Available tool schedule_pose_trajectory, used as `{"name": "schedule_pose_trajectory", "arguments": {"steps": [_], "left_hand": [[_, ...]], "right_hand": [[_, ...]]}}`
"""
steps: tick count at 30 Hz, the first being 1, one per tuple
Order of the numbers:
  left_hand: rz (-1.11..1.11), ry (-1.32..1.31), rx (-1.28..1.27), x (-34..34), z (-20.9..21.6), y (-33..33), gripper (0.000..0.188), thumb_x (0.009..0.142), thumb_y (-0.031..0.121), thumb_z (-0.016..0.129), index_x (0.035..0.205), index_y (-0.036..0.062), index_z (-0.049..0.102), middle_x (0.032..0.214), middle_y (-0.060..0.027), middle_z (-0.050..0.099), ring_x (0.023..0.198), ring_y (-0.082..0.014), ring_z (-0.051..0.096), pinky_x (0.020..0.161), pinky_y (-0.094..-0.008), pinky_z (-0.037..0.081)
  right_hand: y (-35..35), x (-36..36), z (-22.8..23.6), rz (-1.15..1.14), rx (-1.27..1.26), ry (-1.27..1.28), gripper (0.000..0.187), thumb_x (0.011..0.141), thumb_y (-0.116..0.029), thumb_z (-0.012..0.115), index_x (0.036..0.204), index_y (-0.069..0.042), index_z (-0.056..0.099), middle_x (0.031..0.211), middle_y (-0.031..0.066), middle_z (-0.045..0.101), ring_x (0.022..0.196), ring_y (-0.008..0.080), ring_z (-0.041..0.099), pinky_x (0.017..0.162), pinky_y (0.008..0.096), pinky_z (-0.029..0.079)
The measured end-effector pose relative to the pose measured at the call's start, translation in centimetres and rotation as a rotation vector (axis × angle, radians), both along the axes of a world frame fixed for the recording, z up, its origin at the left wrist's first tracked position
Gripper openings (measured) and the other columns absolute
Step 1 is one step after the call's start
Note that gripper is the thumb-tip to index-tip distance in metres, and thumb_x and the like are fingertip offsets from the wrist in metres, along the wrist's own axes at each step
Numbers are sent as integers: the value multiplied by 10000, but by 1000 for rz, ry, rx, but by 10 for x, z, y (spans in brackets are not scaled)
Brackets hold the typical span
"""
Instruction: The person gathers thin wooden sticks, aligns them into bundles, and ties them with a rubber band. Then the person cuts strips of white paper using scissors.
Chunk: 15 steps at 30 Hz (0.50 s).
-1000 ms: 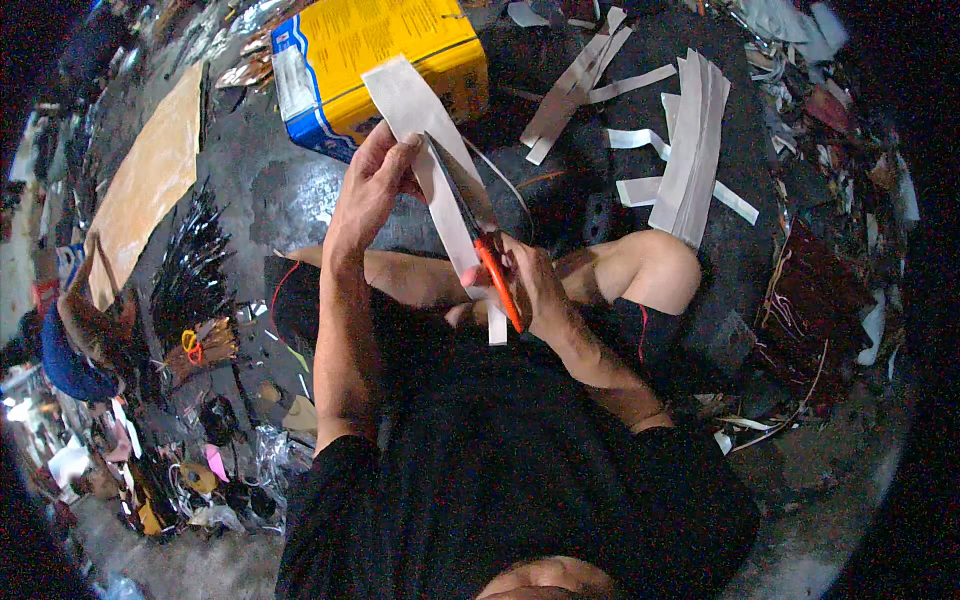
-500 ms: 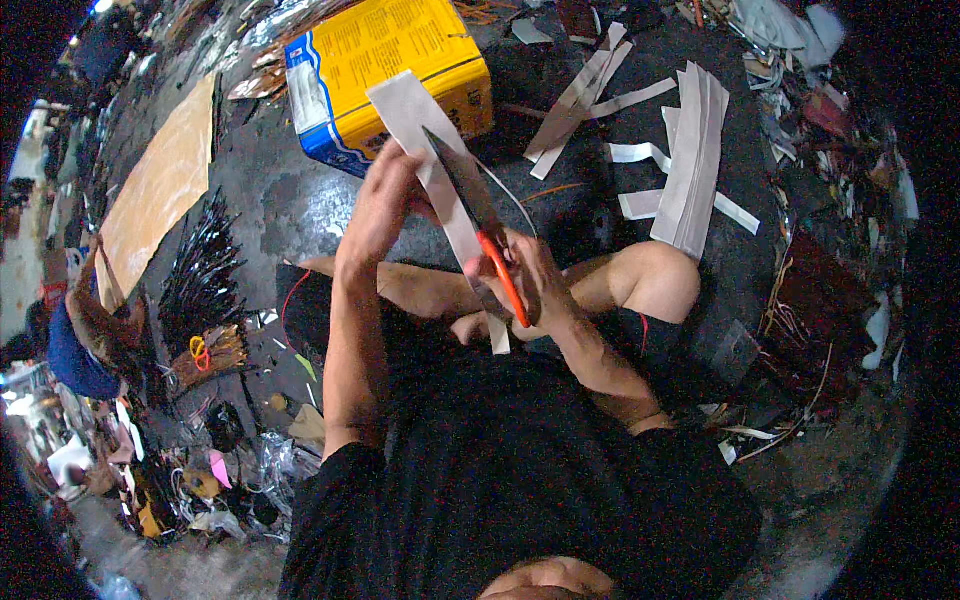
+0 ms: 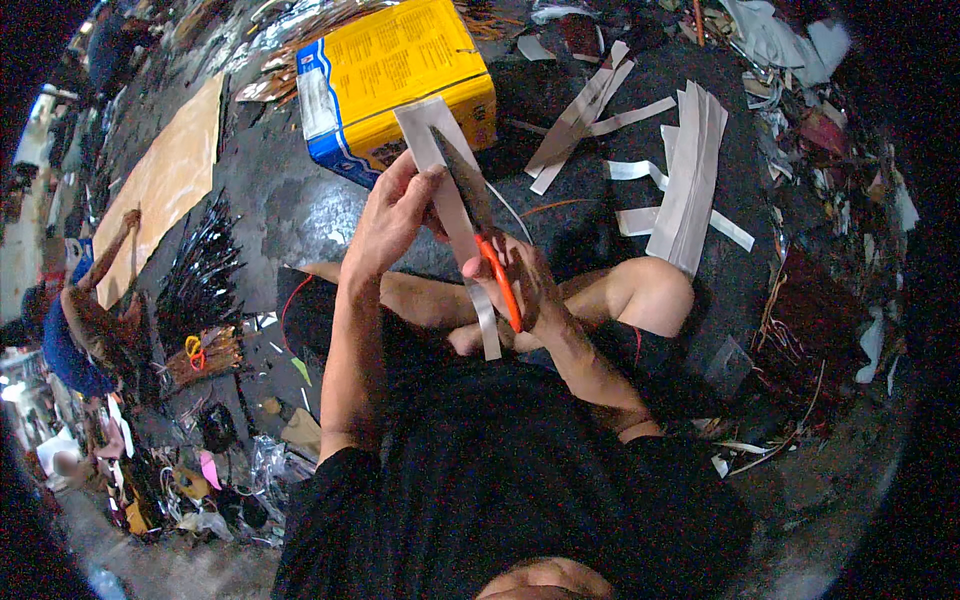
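Note:
In front of my crossed legs, my left hand pinches the edge of a long pale grey strip between thumb and fingers. My right hand is closed round the orange handles of a pair of scissors. Their dark blades lie along the strip, pointing up and away from me, with a narrow sliver curling off on the right side. The strip's lower end hangs below my right hand. Whether the blades are parted is hard to make out.
A yellow and blue box stands just beyond my hands. Cut strips lie stacked at the right, with a smaller group farther off. At the left, another person touches a tan sheet, near a bundle of dark strips.
The strip's far end and my left hand have shifted slightly right and nearer to me. The person at the left has moved a hand onto the tan sheet. The view has tilted a little.

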<state>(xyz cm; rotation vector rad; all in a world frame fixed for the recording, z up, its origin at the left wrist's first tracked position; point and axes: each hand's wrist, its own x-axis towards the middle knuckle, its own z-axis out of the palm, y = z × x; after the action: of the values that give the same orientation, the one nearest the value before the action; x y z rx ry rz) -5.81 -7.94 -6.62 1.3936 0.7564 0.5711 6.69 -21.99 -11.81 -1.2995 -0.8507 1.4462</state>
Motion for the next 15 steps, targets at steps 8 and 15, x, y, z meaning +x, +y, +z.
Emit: {"name": "schedule_pose_trajectory", "arguments": {"steps": [8, 15], "left_hand": [[147, -27, 230, 6, 7, 0, 247, 932, 217, 437, 1083, 33, 504, 788, -13, 554, 650, -98, 539, 548, -234, 441], [170, -110, 227, 17, 6, -6, 233, 918, 171, 448, 1092, 33, 517, 901, 2, 538, 827, -95, 477, 747, -243, 405]], "right_hand": [[9, 3, -23, -43, 571, -957, 324, 786, -311, 603, 939, -35, 529, 758, 128, 596, 683, 337, 595, 585, 387, 462], [13, -1, -11, -128, 687, -820, 493, 620, -398, 714, 941, -69, 538, 793, 80, 597, 703, 295, 570, 586, 368, 450]]}}
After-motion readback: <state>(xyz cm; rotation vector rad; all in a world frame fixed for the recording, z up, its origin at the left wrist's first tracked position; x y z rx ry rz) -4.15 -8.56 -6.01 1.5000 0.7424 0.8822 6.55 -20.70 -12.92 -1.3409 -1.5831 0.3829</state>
